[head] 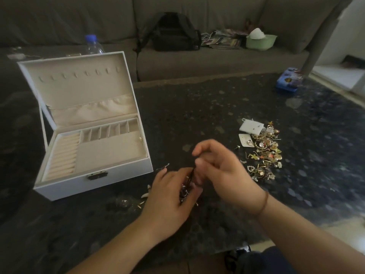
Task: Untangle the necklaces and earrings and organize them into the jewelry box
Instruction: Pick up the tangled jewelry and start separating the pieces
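Head view, left hand (167, 191) fingers cupping tangled necklace (185, 191), right hand (219, 171) fingers pinching its dark cord

Two hands (171, 192), one jewelry box (94, 180)

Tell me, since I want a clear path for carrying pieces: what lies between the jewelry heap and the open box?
In the head view, both hands, the left hand and right hand, working a dark tangled necklace, sit between the jewelry heap and the box.
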`<action>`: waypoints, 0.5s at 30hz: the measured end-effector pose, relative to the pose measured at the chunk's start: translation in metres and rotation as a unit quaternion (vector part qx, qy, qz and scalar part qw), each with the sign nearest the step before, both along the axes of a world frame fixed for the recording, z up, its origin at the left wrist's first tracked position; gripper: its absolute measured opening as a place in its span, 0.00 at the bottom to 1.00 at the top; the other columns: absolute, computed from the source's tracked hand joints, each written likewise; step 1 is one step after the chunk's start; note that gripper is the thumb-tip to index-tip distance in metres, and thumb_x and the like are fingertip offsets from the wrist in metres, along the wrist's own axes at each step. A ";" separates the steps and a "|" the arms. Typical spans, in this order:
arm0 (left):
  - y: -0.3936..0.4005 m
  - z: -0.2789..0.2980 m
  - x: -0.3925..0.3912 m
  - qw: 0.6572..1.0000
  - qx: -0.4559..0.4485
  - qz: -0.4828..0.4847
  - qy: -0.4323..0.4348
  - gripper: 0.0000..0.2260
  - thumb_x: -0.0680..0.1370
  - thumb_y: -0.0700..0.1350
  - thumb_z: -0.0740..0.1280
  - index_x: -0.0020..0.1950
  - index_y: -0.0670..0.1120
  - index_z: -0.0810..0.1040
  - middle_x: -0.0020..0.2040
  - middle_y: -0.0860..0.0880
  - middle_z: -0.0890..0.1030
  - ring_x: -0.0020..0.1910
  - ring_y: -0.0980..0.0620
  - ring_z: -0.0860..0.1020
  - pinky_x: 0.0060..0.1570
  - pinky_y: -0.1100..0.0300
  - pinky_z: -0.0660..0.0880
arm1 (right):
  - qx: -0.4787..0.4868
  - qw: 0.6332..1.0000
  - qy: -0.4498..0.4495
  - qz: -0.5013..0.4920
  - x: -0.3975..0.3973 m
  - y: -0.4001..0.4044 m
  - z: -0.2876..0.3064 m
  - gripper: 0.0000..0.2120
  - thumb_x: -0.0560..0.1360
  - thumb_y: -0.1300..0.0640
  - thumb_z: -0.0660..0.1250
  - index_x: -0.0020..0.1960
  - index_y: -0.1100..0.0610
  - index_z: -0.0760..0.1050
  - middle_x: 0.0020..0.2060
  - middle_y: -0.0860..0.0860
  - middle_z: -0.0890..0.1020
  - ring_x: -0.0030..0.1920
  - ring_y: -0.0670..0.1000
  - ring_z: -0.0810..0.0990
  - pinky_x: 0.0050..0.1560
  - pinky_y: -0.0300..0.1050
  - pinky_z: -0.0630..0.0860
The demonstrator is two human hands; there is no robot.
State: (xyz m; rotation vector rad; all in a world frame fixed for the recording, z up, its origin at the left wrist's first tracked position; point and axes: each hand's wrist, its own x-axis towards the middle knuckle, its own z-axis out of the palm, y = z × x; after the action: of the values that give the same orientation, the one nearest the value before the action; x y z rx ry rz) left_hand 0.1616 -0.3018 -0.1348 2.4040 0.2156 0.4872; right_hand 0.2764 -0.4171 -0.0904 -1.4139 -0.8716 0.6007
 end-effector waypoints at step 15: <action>0.025 0.009 -0.002 0.997 -0.069 0.020 0.023 0.09 0.80 0.52 0.65 0.54 0.54 0.84 0.46 0.61 0.83 0.49 0.60 0.79 0.51 0.61 0.77 | 0.152 0.958 0.224 -0.091 0.046 -0.019 0.043 0.08 0.73 0.65 0.61 0.42 0.53 0.74 0.24 0.48 0.61 0.25 0.47 0.60 0.28 0.41 0.65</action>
State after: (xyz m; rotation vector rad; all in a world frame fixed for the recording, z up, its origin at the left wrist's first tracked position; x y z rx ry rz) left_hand 0.1598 -0.2767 -0.1258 2.2821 0.3088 0.4221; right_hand 0.3222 -0.4364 -0.0472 -1.0077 -0.4421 0.5864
